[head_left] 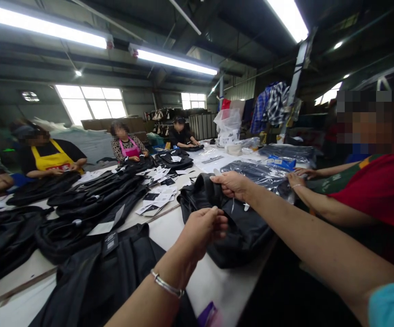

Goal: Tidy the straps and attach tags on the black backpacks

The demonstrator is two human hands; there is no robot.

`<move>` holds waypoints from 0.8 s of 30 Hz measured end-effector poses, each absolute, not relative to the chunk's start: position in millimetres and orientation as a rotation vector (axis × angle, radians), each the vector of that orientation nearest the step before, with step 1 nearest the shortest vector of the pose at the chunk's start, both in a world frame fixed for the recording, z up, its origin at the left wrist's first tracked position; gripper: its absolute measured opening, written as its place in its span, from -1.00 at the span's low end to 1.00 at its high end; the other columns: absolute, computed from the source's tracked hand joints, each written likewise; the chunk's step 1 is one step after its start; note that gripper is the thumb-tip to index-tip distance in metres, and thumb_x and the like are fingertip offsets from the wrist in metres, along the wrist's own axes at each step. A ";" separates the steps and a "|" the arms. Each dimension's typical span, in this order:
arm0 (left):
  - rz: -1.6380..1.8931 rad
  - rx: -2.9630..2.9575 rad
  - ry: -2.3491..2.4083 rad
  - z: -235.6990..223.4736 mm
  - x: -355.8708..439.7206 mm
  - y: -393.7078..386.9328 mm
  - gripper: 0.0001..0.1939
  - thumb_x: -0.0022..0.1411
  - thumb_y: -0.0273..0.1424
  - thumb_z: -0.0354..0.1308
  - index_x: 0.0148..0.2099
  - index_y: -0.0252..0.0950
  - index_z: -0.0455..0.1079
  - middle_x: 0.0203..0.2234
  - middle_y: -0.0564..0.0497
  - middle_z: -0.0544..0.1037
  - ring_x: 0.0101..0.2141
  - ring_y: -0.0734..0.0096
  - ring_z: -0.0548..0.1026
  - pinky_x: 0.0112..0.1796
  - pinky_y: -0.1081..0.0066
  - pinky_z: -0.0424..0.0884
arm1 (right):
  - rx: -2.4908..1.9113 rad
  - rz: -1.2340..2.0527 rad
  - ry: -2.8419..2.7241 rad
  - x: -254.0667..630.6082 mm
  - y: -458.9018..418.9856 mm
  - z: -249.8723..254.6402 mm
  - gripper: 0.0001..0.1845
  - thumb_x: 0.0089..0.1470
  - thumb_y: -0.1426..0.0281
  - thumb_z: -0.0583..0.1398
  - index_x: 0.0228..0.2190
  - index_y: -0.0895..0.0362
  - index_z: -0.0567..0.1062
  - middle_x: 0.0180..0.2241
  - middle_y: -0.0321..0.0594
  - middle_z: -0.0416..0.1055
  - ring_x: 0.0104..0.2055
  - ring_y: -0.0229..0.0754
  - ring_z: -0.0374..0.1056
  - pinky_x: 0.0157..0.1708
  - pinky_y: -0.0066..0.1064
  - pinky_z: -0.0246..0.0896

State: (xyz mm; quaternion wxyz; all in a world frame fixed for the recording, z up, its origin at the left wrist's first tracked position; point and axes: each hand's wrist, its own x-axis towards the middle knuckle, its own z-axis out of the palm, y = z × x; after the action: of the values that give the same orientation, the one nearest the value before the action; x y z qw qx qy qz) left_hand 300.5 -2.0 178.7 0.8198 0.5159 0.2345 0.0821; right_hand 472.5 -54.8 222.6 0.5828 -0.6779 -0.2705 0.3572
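A black backpack (241,231) lies on the white table in front of me, its padded straps bunched up at the far left side. My right hand (233,185) pinches a black strap (210,188) at the top of this bag, and a thin white string (233,205) hangs just below the fingers. Over the bag's near left side, my left hand (206,226) is closed, thumb against curled fingers; what it holds, if anything, is too small to make out. Another black backpack (115,272) with a dark tag (110,244) lies to the left.
Black bags (95,200) are heaped along the left, beside scattered white papers (159,195). Plastic-wrapped bags (258,175) lie beyond my right hand. A co-worker in a red sleeve (370,190) reaches in from the right; several people sit across the table (169,231).
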 end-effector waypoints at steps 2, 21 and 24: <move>0.049 0.899 0.493 181.2 299.4 -4.4 -0.60 0.33 -0.17 0.00 -0.14 -0.45 0.43 -0.28 -0.21 0.56 -0.36 0.33 0.54 -0.40 0.36 0.48 | -1.588 0.847 -0.611 471.9 -57.3 223.1 -0.64 0.17 0.34 0.20 -0.54 0.09 0.14 -0.77 -0.54 -0.02 -0.80 -0.47 -0.15 -0.81 -0.62 -0.33; 0.295 0.925 0.620 163.9 353.8 7.4 -0.69 0.24 -0.20 0.12 -0.28 -0.41 0.42 -0.50 -0.09 0.52 -0.56 0.42 0.45 -0.49 0.41 0.39 | -1.794 0.865 -0.481 467.6 -73.9 213.2 -0.63 0.18 0.29 0.17 -0.59 0.14 0.21 -0.78 -0.46 0.07 -0.81 -0.46 -0.05 -0.83 -0.63 -0.26; 0.314 0.958 0.658 170.4 349.2 10.2 -0.76 0.25 -0.29 0.07 -0.28 -0.39 0.42 -0.45 -0.14 0.55 -0.55 0.41 0.45 -0.49 0.42 0.38 | -1.901 0.790 -0.498 461.3 -84.4 214.0 -0.56 0.21 0.12 0.10 -0.55 0.19 0.32 -0.73 -0.39 0.16 -0.80 -0.45 0.00 -0.83 -0.63 -0.24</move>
State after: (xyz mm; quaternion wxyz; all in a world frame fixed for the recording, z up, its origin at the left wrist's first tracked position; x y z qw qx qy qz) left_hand 349.2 10.2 170.4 0.8242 0.4508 0.3093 0.1476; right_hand 461.3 -84.4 214.0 0.4898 -0.7824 -0.2051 0.3253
